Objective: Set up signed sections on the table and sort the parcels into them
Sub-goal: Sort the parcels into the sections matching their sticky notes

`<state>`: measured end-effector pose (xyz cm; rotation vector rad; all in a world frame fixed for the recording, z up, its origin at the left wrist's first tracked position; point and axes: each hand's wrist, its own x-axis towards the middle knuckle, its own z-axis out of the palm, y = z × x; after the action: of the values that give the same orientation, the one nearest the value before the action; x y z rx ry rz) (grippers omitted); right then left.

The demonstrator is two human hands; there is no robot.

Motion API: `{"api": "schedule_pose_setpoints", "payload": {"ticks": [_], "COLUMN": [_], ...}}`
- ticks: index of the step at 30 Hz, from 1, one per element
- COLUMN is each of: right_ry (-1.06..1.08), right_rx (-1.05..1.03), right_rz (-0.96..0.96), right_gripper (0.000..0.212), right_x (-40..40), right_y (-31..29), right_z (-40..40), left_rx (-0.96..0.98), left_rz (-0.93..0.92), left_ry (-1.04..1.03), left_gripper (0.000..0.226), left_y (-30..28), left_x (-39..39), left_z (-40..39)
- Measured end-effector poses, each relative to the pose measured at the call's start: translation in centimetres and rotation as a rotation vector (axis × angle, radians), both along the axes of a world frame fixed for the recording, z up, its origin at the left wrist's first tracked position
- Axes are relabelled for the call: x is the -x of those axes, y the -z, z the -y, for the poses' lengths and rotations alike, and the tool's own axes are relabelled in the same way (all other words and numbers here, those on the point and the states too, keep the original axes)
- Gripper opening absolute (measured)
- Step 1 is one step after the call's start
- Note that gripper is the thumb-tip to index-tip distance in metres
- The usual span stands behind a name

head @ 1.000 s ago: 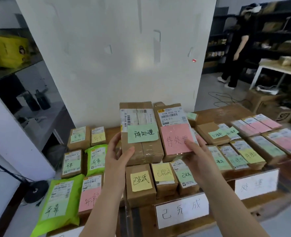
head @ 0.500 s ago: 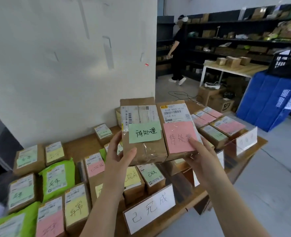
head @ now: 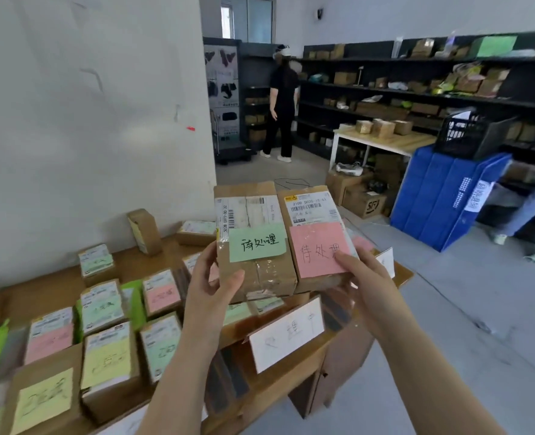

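At frame centre: two taped cardboard parcels, side by side, green-note parcel (head: 253,243) gripped by left hand (head: 211,290), pink-note parcel (head: 315,243) by right hand (head: 368,287), above the wooden table's (head: 55,287) right edge; bare floor (head: 467,309) right.

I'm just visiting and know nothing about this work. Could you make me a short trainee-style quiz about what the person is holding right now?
1. True or false: the left hand and right hand each hold one cardboard parcel, side by side.
2. What colour is the sticky note on the parcel in the left hand?
A. yellow
B. green
C. pink
3. Fill in: the sticky note on the parcel in the right hand is ____.

Key: 1 true; 2 B; 3 pink.
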<state>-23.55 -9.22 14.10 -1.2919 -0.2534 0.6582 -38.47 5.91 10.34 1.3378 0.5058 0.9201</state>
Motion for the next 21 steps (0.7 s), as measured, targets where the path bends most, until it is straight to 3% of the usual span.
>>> {"api": "schedule_pose_setpoints", "payload": {"ticks": [10, 17, 21], "right_ry": [0.01, -0.04, -0.078], "right_rx": [0.127, 0.135, 0.15], "right_rz": [0.12, 0.12, 0.115], "right_gripper": [0.037, 0.016, 0.017], "right_x": [-13.5, -22.5, -27.3], "right_y": [1.1, 1.6, 1.8], "right_z": [3.5, 1.1, -1.3], "left_rx": [0.008, 0.068, 0.085], "left_rz": [-0.06, 0.003, -0.024], "left_ry": [-0.019, -0.016, -0.045], "left_gripper": [0.06, 0.046, 0.046], "left_y": [1.0, 2.2, 2.5], "left_x": [-12.7, -21.6, -25.9], "left_z": [4.0, 1.8, -0.1]}}
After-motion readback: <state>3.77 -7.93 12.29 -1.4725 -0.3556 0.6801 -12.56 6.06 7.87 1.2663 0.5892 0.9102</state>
